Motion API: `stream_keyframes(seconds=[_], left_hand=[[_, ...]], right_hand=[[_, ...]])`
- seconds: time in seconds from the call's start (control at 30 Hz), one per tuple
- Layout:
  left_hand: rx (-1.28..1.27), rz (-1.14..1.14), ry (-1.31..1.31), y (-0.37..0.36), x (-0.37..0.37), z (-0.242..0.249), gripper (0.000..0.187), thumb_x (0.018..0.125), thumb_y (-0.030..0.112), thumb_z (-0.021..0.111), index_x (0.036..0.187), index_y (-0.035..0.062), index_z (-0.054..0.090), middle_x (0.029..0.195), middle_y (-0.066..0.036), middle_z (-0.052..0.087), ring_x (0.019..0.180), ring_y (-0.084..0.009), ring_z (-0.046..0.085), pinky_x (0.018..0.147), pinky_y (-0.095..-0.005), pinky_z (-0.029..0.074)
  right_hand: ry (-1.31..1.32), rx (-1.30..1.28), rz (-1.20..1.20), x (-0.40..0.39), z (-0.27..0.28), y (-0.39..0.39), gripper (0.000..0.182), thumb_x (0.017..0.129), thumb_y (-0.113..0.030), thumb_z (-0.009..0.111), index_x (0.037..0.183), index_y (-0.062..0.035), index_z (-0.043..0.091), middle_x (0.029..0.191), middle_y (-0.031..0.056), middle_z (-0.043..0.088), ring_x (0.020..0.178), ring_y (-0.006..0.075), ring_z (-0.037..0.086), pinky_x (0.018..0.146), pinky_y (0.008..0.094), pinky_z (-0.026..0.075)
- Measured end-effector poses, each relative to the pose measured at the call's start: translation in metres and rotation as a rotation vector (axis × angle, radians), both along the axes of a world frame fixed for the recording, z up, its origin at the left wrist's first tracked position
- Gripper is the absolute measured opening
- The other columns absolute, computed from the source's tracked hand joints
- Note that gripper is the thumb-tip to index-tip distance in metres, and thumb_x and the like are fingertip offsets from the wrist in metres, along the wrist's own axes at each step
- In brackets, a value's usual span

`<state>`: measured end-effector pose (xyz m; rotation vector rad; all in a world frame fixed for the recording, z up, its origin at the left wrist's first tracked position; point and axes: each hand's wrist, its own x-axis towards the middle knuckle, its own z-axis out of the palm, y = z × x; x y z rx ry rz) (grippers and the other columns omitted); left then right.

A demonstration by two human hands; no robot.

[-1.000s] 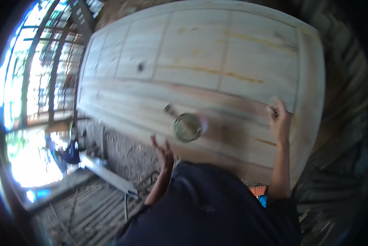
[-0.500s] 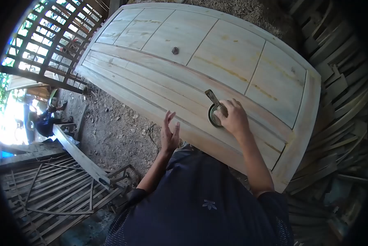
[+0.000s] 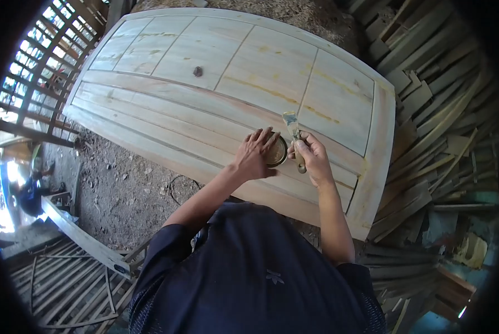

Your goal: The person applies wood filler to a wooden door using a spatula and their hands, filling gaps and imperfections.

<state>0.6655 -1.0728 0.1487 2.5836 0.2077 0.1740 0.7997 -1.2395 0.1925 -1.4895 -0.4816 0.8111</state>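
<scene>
In the head view, my right hand (image 3: 314, 159) grips a putty knife (image 3: 290, 119) by its handle, with the smeared blade pointing up and away from me. My left hand (image 3: 252, 155) is wrapped over the near left side of a round, dark-rimmed can (image 3: 278, 152), its fingers along the rim. The can stands on a large wooden door (image 3: 177, 103) lying flat in front of me. Yellowish filler streaks mark several of the door's panels. A small dark lump (image 3: 198, 71) sits on a middle panel.
Stacked wood offcuts (image 3: 422, 178) crowd the right side. At the left are a wooden lattice (image 3: 43, 72), a long plank (image 3: 82, 231) and a slatted frame (image 3: 66, 284). Bare, littered ground (image 3: 121, 183) lies below the door's left edge. Another person (image 3: 31, 195) is far left.
My left hand has come from the air onto the can. My right hand has lifted the putty knife from over the can to its right, blade now upward. The view has shifted.
</scene>
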Motion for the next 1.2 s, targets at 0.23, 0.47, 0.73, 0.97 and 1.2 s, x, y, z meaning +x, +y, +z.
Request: stream_keyframes(seconds=[0.23,0.47,0.73,0.97,1.2], left_hand=[[-0.239,-0.018,0.136,0.022,0.022,0.023,0.106,0.057,0.038,0.094,0.147,0.0051,0.051,0.139,-0.02,0.058,0.125,-0.0402,0.061,0.107,-0.0454,0.051],[-1.292,0.189,-0.165,0.06,-0.019,-0.017,0.084,0.082,0.045,0.085,0.149,0.0072,0.051,0.127,-0.005,0.061,0.124,-0.0208,0.059,0.102,-0.038,0.05],[-1.315,0.861,-0.365,0.066,-0.133,-0.05,0.084,0.09,0.043,0.077,0.154,0.0008,0.044,0.114,-0.004,0.059,0.102,-0.0117,0.057,0.085,-0.0271,0.047],[-1.253,1.018,-0.405,0.044,-0.199,-0.056,0.082,0.091,0.037,0.077,0.155,-0.0003,0.042,0.124,-0.011,0.062,0.106,-0.0154,0.058,0.091,-0.0308,0.048],[-1.23,1.079,-0.459,0.031,-0.218,-0.061,0.081,0.093,0.039,0.076,0.156,0.0003,0.042,0.126,-0.011,0.063,0.102,-0.0131,0.059,0.087,-0.029,0.049]], right_hand=[[0.136,-0.065,-0.059,-0.002,0.009,-0.038,0.037,0.106,-0.015,0.059,0.139,0.0017,0.061,0.102,0.0044,0.068,0.086,0.0103,0.062,0.08,0.0275,0.054],[-0.092,-0.29,-0.002,0.002,0.03,-0.027,0.046,0.097,-0.01,0.073,0.139,0.0043,0.062,0.095,0.0038,0.069,0.082,0.0124,0.065,0.075,0.0289,0.055],[-1.263,-0.602,0.597,0.0,0.047,0.026,0.032,0.096,-0.005,0.063,0.125,-0.0126,0.075,0.091,0.0161,0.069,0.089,0.0335,0.07,0.08,0.0462,0.057],[-1.5,-0.751,0.801,0.003,0.026,0.057,0.019,0.1,-0.016,0.062,0.108,-0.0133,0.08,0.098,0.0145,0.067,0.104,0.0341,0.07,0.084,0.0468,0.059],[-1.54,-0.699,0.856,0.0,0.023,0.078,0.016,0.095,-0.013,0.065,0.099,-0.0084,0.08,0.101,0.0156,0.068,0.103,0.0333,0.071,0.087,0.0456,0.06]])
